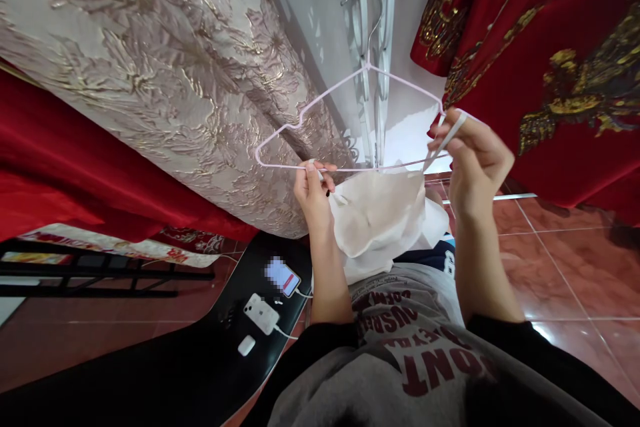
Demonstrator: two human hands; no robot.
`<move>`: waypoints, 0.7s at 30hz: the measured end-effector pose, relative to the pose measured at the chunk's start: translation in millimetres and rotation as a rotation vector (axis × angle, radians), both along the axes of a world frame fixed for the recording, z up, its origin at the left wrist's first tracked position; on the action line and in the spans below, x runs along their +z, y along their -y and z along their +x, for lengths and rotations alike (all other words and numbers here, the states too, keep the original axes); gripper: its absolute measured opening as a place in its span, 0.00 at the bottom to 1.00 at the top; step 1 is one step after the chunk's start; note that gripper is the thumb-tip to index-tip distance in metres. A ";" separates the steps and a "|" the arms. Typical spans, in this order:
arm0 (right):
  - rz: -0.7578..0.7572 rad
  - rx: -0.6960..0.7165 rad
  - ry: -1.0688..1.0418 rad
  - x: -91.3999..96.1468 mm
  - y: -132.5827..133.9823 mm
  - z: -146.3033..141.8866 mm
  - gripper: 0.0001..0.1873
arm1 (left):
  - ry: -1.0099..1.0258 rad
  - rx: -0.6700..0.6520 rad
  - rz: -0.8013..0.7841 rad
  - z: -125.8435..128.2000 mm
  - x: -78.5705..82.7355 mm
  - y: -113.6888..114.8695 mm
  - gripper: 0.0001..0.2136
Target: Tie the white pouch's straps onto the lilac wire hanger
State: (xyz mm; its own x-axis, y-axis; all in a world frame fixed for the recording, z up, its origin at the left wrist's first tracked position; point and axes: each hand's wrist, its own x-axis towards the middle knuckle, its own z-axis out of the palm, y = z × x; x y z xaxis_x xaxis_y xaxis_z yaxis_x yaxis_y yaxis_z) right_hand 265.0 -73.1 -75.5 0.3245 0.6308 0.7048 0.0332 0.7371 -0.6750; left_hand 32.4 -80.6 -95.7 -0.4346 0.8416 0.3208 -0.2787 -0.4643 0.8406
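Observation:
A thin pale pink wire hanger (pixel 320 97) hangs by its hook from a white rack (pixel 373 47) in front of me. My left hand (pixel 313 190) pinches the hanger's bottom bar together with an edge of a white garment (pixel 380 213) that droops below the bar. My right hand (pixel 473 160) is closed on a white strap (pixel 447 140) of that garment at the hanger's right shoulder.
A beige floral brocade garment (pixel 165 60) hangs at the left over red fabric (pixel 65 173). A red robe with gold embroidery (pixel 550 60) hangs at the right. Two phones (pixel 273 297) and a small charger lie on a black surface (pixel 175 360). Reddish floor tiles (pixel 565 260) lie below.

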 end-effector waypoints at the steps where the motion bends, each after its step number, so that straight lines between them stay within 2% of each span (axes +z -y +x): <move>1: 0.039 -0.009 -0.002 6.4 -12.6 3.7 0.17 | 0.008 -0.007 -0.012 0.0 0.0 -0.2 0.18; 3: 0.101 -0.113 -0.055 10.6 -42.1 14.3 0.17 | 0.016 -0.036 -0.031 0.5 -0.2 -0.4 0.18; 6: 0.153 -0.279 -0.243 -9.5 -76.5 34.8 0.19 | 0.015 -0.053 -0.036 1.0 -0.9 -0.8 0.18; 8: 0.208 -0.373 -0.360 -33.3 -79.7 45.8 0.20 | 0.021 -0.050 -0.027 0.6 -1.4 -1.4 0.18; 10: 0.212 -0.400 -0.388 -53.0 -65.5 49.3 0.17 | 0.022 -0.064 -0.027 -0.3 -1.8 -2.2 0.18; 11: 0.214 -0.398 -0.355 -58.0 -53.6 47.2 0.16 | 0.023 -0.077 -0.034 -0.4 -2.0 -2.6 0.17; 13: 0.197 -0.435 -0.282 -56.0 -26.6 34.7 0.14 | 0.035 -0.100 -0.060 1.1 -2.6 -3.4 0.16; 15: 0.138 -0.411 -0.163 -41.7 -3.8 13.8 0.09 | 0.065 -0.115 -0.084 4.9 -3.2 -3.7 0.15; 16: 0.094 -0.341 -0.042 -33.2 3.5 1.9 0.08 | 0.081 -0.120 -0.090 7.5 -3.4 -3.4 0.14; 18: -0.026 -0.195 0.222 -20.5 9.1 -20.2 0.08 | 0.086 -0.118 -0.090 11.9 -3.8 -1.6 0.14; 21: -0.159 -0.077 0.493 -19.7 2.3 -41.1 0.08 | 0.006 -0.095 -0.098 11.3 -5.5 3.4 0.14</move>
